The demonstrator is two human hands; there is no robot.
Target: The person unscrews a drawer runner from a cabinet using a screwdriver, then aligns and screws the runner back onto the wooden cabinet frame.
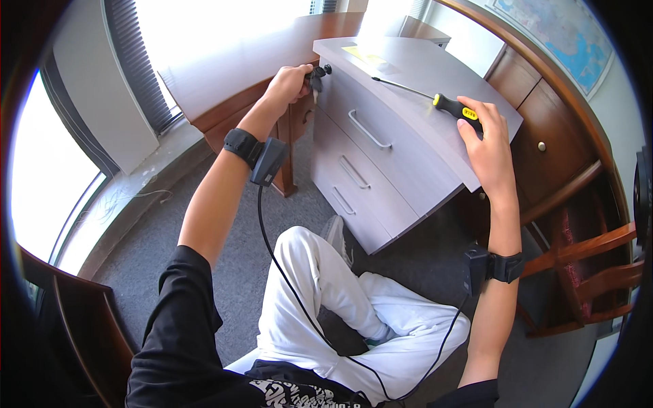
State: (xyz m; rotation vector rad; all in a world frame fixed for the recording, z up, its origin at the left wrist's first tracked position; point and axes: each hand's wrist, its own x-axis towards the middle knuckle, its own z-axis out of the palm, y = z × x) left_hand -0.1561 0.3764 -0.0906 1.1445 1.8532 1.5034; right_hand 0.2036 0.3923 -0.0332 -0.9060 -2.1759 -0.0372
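Note:
A grey three-drawer cabinet [401, 146] stands in front of me, with a curved metal handle on each drawer. At the upper left corner of its top drawer, my left hand [289, 88] is closed on a small bunch of keys [315, 80]. A black knob-like piece beside them is at the drawer front; whether a key sits in a lock is too small to tell. My right hand [491, 139] is closed round the black and yellow handle of a screwdriver [445, 103]. Its long shaft points left over the cabinet top.
A yellow paper [360, 53] lies on the cabinet top. Behind are a brown wooden desk [255, 102] and, at right, a wooden cupboard [551, 129] and a chair [585, 262]. Cables run from black wrist devices across my lap. A windowsill [146, 177] lies left.

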